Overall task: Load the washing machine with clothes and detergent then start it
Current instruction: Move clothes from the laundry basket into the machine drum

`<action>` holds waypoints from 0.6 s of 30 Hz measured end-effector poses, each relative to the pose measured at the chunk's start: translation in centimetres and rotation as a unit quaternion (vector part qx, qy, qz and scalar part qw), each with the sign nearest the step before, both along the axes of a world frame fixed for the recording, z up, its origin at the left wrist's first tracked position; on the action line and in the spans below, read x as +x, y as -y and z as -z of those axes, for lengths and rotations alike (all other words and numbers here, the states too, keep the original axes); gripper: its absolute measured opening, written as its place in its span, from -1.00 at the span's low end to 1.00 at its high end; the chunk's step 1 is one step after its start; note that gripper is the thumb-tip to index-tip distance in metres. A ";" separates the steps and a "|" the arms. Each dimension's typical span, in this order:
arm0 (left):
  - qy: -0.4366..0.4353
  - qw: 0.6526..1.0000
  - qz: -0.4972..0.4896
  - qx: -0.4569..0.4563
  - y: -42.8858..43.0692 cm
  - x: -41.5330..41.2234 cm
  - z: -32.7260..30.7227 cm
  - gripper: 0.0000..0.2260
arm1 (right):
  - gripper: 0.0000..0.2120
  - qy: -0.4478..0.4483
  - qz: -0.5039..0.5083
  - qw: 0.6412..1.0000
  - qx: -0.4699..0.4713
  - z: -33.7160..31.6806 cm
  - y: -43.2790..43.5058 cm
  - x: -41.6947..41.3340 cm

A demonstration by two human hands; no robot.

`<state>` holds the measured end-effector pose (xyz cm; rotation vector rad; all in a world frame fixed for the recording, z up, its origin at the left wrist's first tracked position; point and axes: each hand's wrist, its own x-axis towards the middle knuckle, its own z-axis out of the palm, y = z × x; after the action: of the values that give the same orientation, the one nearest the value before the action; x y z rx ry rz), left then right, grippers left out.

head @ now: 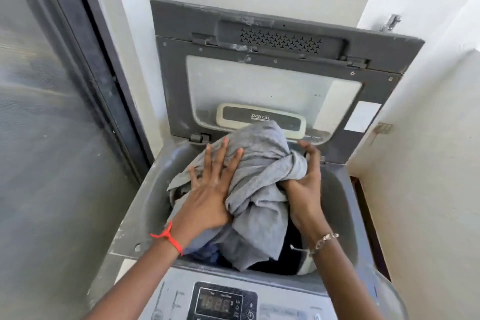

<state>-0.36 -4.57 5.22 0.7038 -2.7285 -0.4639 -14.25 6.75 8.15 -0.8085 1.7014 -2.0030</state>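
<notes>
A grey top-loading washing machine stands in front of me with its lid raised against the wall. A bundle of grey cloth bulges up out of the drum opening, with darker clothes under it. My left hand lies flat on the bundle's left side, fingers spread. My right hand grips a fold of the grey cloth on the right side. The control panel with a lit digital display is at the bottom of the view. No detergent is in view.
A dark-framed glass door fills the left side. White walls close in behind and to the right of the machine. A narrow dark gap runs along the machine's right side.
</notes>
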 end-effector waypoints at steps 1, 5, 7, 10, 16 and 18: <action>0.040 0.999 -0.002 -0.013 0.2 0.2 1.5 0.05 | -0.38 0.009 -0.001 1.000 0.019 2.2 0.3 0.2; 0.170 0.985 0.007 -0.038 0.2 -0.3 4.5 0.15 | -0.26 -0.045 -0.023 0.984 0.169 9.1 0.9 -0.2; 0.201 0.978 0.017 -0.059 0.2 -1.3 5.4 0.21 | -0.12 -0.135 -0.036 0.946 0.291 11.4 1.2 -0.8; 0.225 0.972 0.032 -0.058 0.0 -2.8 6.7 0.25 | 0.00 -0.280 -0.074 0.833 0.471 13.0 1.0 -1.5; 0.243 0.965 0.070 -0.062 -2.0 -5.4 7.7 0.30 | -0.02 -0.335 -0.128 0.789 0.499 11.7 -1.5 -2.2; 0.230 0.968 0.077 -0.060 -2.8 -6.1 7.4 0.32 | -0.05 -0.325 -0.120 0.799 0.492 10.7 -3.0 -2.5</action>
<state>-6.50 -1.76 -2.15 0.6360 -3.2300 -0.1777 -16.77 9.75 -2.57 -1.2387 2.4356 -0.4377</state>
